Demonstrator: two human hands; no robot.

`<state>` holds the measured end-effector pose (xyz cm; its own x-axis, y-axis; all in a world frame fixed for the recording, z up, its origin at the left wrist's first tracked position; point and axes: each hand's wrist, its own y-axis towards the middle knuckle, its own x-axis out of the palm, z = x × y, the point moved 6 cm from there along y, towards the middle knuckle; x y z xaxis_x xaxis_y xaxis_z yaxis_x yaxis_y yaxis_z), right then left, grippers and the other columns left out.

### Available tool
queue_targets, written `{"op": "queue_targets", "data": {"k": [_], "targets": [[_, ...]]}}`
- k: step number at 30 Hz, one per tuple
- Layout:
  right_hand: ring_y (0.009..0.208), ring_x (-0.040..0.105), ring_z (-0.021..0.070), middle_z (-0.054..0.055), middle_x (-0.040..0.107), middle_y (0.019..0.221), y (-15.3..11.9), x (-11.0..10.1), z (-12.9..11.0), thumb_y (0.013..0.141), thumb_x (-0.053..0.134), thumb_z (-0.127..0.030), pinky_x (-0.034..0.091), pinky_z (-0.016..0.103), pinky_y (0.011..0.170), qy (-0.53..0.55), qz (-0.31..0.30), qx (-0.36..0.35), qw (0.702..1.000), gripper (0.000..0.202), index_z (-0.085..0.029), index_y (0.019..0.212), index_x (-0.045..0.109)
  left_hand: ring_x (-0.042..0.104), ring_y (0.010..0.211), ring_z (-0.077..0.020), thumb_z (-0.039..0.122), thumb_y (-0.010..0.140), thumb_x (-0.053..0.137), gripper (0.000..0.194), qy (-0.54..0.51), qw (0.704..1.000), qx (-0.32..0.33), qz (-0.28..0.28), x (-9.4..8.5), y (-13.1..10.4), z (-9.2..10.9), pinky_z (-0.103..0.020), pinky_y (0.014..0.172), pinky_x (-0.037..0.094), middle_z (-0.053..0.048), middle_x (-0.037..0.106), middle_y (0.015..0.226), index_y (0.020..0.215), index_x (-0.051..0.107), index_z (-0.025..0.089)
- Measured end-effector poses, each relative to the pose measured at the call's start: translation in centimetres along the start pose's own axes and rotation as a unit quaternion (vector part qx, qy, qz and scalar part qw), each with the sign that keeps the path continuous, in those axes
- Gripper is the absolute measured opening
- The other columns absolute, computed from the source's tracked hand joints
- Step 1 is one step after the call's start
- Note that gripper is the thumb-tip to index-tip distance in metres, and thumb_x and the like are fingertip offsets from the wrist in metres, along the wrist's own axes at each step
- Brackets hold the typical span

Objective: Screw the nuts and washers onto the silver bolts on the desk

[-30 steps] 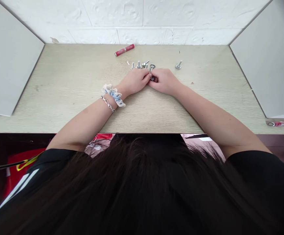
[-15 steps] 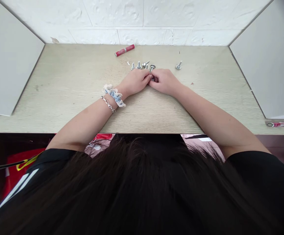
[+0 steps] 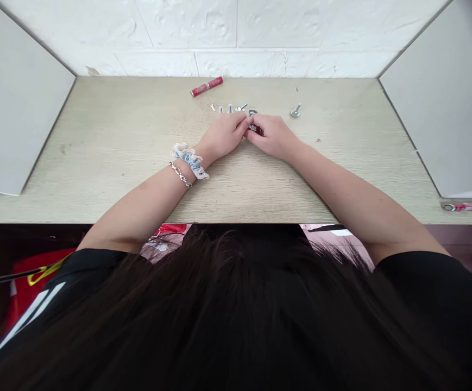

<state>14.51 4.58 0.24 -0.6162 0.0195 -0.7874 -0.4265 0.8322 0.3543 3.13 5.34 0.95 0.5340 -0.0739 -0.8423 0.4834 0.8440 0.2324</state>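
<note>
My left hand (image 3: 225, 132) and my right hand (image 3: 273, 136) meet over the middle of the table. Both have their fingers pinched together on a small metal bolt (image 3: 254, 127), mostly covered by the fingertips. A round metal piece (image 3: 252, 112) shows just above where the fingertips meet. Behind my left hand several bolts stick up, among them an upright one (image 3: 230, 108) and a tilted one (image 3: 241, 107); their lower parts are hidden. Farther right, a bolt with a washer (image 3: 296, 111) stands on its head by itself.
A red tube (image 3: 207, 87) lies near the white wall on the wooden table (image 3: 138, 136). Grey panels border the left (image 3: 19, 98) and right (image 3: 447, 98) sides. Another red tube (image 3: 470, 207) is at the right front edge. Small scraps lie about.
Both hands stay together and have shifted very slightly; my left hand now covers more of the bolts behind it. The view has tilted a little.
</note>
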Motion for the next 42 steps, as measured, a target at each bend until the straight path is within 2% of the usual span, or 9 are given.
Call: {"op": "queue_targets", "data": {"k": [9, 17, 42], "targets": [[0.074, 0.05, 0.0187, 0.006, 0.059, 0.075, 0.15, 0.26, 0.01, 0.079, 0.052, -0.02, 0.038, 0.034, 0.072, -0.022, -0.017, 0.001, 1.0, 0.008, -0.018, 0.071, 0.052, 0.062, 0.094, -0.0217, 0.043, 0.101, 0.026, 0.044, 0.031, 0.998, 0.054, -0.032, 0.34, -0.22, 0.38, -0.033, 0.088, 0.043, -0.006, 0.066, 0.085, 0.087, 0.059, 0.018], [0.077, 0.051, 0.0208, 0.007, 0.06, 0.077, 0.14, 0.38, 0.16, 0.079, 0.052, -0.021, 0.039, 0.036, 0.074, -0.035, -0.024, 0.001, 0.999, 0.004, -0.019, 0.076, 0.054, 0.062, 0.097, -0.0222, 0.038, 0.1, 0.028, 0.04, 0.034, 0.998, 0.038, -0.046, 0.19, -0.35, 0.7, -0.034, 0.09, 0.043, -0.007, 0.066, 0.091, 0.09, 0.061, 0.018], [0.076, 0.05, 0.0214, 0.007, 0.058, 0.074, 0.26, 0.58, 0.49, 0.077, 0.053, -0.022, 0.04, 0.036, 0.071, -0.055, -0.023, 0.004, 0.998, 0.004, -0.02, 0.074, 0.052, 0.063, 0.091, -0.0221, 0.033, 0.097, 0.034, 0.033, 0.023, 0.998, 0.038, -0.048, 0.35, -0.22, 0.72, -0.033, 0.086, 0.045, -0.006, 0.067, 0.086, 0.086, 0.062, 0.019]]}}
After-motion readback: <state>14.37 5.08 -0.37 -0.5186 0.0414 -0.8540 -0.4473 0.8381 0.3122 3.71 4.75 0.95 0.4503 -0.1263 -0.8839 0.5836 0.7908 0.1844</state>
